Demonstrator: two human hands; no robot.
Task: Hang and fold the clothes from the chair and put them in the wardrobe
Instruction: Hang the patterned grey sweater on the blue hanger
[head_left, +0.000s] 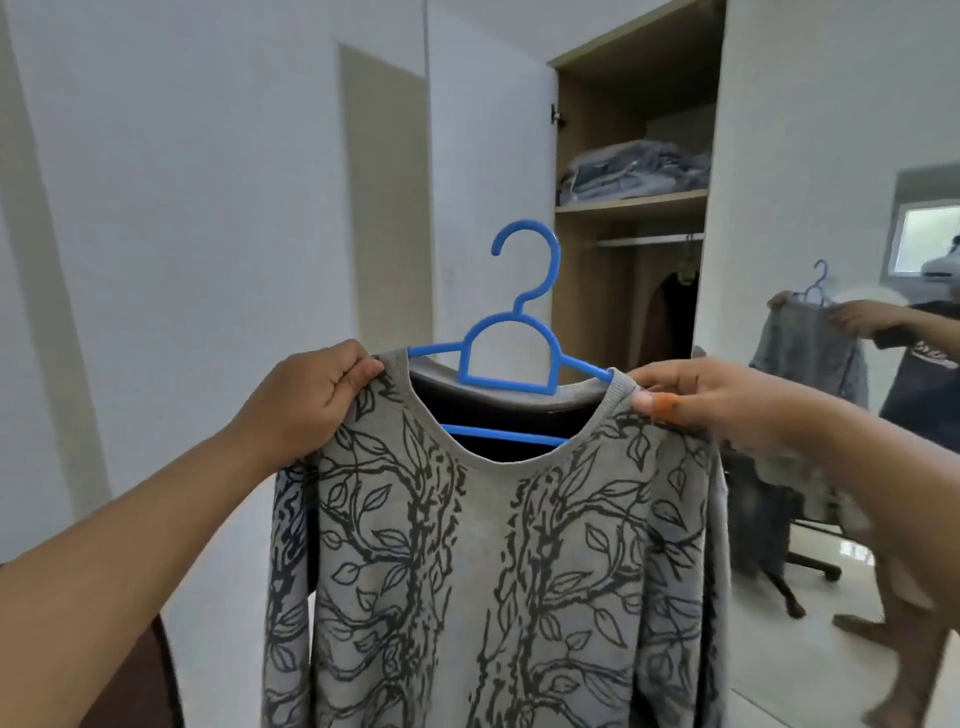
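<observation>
A grey sweater (498, 561) with a dark vine-and-leaf print hangs on a blue plastic hanger (511, 332), held up in front of me. My left hand (311, 400) grips the sweater's left shoulder beside the collar. My right hand (727, 400) pinches the right shoulder at the collar's edge. The hanger's hook points up and its lower bar shows through the neck opening. Behind it stands the open wardrobe (582, 156), with a rail (649, 240) under a shelf.
Folded grey clothes (634, 171) lie on the wardrobe shelf, and a dark garment (670, 317) hangs from the rail. A mirror (857, 415) on the right door reflects me and a wheeled chair base. A brown object (140, 680) sits at the lower left.
</observation>
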